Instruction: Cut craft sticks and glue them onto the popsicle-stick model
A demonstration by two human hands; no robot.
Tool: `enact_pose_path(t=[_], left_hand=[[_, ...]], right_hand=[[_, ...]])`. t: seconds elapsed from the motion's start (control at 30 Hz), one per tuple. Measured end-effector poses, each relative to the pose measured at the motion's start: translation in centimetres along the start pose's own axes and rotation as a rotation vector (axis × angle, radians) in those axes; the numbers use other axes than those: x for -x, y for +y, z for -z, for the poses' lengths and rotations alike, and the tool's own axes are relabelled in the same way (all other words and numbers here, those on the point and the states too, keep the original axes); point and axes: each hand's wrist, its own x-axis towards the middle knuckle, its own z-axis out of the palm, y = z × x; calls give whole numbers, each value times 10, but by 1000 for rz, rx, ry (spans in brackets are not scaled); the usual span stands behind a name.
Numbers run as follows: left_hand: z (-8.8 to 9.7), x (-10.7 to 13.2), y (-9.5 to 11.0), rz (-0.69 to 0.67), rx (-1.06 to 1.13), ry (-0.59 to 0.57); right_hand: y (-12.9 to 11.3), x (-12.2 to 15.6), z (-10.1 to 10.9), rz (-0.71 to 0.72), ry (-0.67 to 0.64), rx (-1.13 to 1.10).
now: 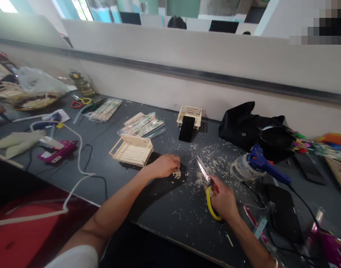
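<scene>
My right hand (pixel 224 197) is wrapped round the yellow and red handles of a pair of scissors (pixel 204 170), whose blades point away from me and look closed. The fingers of my left hand (pixel 168 166) are drawn together just above a small pile of cut wooden bits (pixel 176 174); whatever they may pinch is hidden. To the left of that hand stands a small model made of wooden sticks (pixel 132 150), with a slatted base and low railings. Wood chips (pixel 212 160) lie scattered beyond and around the scissors.
Behind are a phone (pixel 186 128) leaning on a second stick model (pixel 194 111), and packaged sticks (pixel 145 125). A blue glue gun (pixel 267 163) rests on a plastic container (pixel 243 169) at right, near a black bag (pixel 251 126). A white cable (pixel 80 156) crosses the left side.
</scene>
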Motion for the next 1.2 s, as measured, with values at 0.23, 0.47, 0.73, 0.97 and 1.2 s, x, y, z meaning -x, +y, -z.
enact_pose_path(t=[0.23,0.47,0.73,0.97,1.2], left_hand=[[-1,-6,28,284,1050,300],[7,-17,63,288,1652,366],[-7,-28,67,317,1686,518],[-15,-25,68,326,1537,561],[-16,-21,65,289,1398,586]], right_hand=[[0,1,0,13,68,-66],[-6,3,2,96,183,-101],[-9,4,-2,264,255,-8],[-5,4,0,345,236,89],[-6,8,1,348,255,200]])
